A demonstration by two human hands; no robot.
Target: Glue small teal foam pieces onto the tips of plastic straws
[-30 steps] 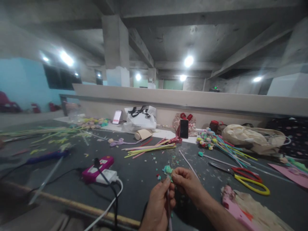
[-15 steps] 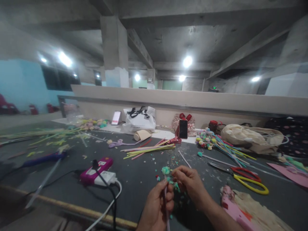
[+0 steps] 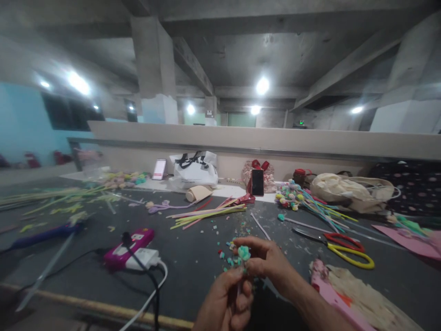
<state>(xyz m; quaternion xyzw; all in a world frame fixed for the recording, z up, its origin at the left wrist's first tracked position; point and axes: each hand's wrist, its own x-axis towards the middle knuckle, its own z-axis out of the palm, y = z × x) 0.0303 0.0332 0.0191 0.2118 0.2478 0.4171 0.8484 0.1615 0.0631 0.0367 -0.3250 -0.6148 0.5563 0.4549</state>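
My left hand (image 3: 229,296) is closed, its thumb and fingers wrapped round a thin lilac stem that is mostly hidden now. At the stem's top sits a small mint-green flower (image 3: 244,253). My right hand (image 3: 275,266) comes in from the right, its thumb and forefinger closed about the flower's sides, close to my left fingertips. Loose green trimmings (image 3: 230,263) lie on the dark table just beyond the hands. Another lilac stick with a green tip (image 3: 281,217) lies farther back on the right.
Red-and-yellow-handled scissors (image 3: 347,248) and a pink glue gun (image 3: 336,299) lie to my right. A magenta power strip (image 3: 129,248) with cables sits left, beyond it a blue-handled tool (image 3: 44,234). Coloured sticks (image 3: 206,215), a phone (image 3: 257,182) and a white bag (image 3: 195,170) are farther back.
My right hand has moved in to the flower and closed about its sides. The flower has shifted slightly right and down, with my left hand still round the stem. The view has turned slightly right.
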